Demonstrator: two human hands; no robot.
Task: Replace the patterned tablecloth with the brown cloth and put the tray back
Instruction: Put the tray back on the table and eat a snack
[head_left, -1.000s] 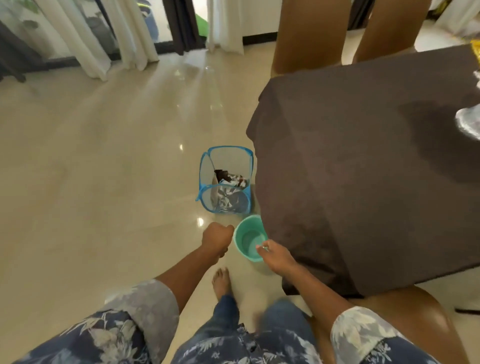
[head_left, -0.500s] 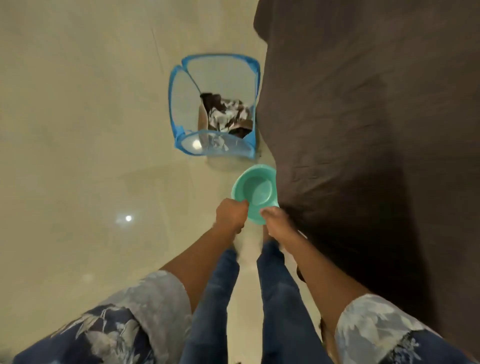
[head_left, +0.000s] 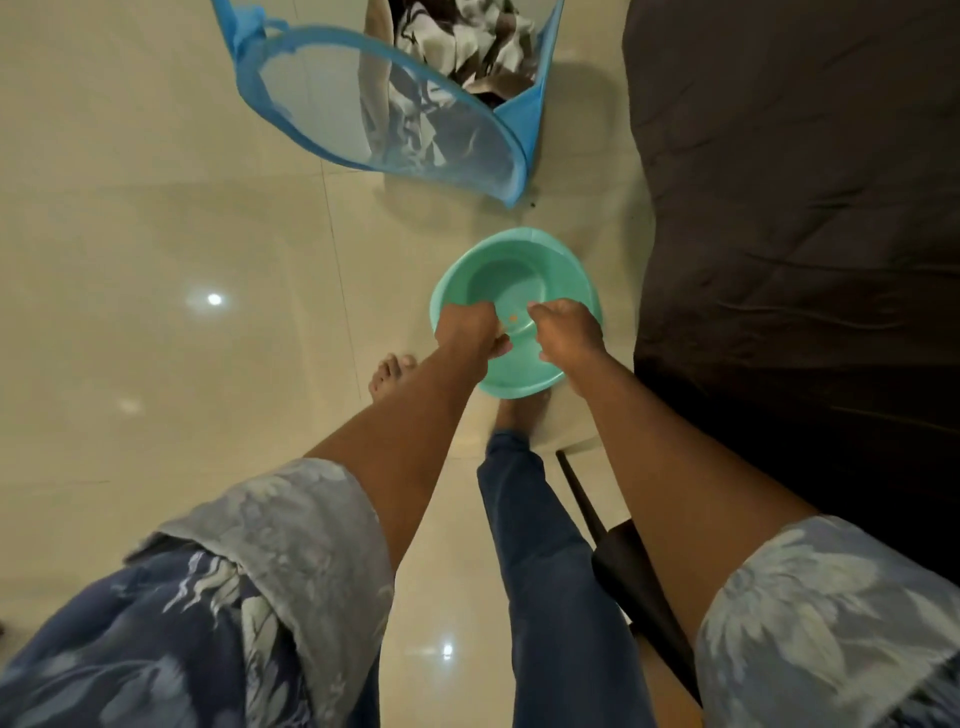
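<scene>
Hands, two of them, reach down over one round basin (head_left: 519, 270) of smooth mint-green plastic that sits on the glossy cream tile floor (head_left: 156, 234). The left hand (head_left: 467, 332) is curled into a loose fist at the basin's near rim, and the right hand (head_left: 566, 325) is also curled, fingers bent inward over the bowl; whether either grips anything is hard to make out, since the fingertips are turned away from view. A tiny orange speck lies on the basin's bottom between them. One blue mesh hamper (head_left: 395, 98), thin netting on a bound frame, stands just beyond the basin and is cut off at the top edge; the patterned tablecloth (head_left: 457, 41), crumpled in brown, white and dark patches, lies inside it. The brown cloth (head_left: 805, 208) drapes over the worktop at the right, matte and softly creased, its hem hanging close beside the basin. Two bare feet show, one partly hidden under the basin. Rolled floral sleeves and blue jeans fill the lower frame.
</scene>
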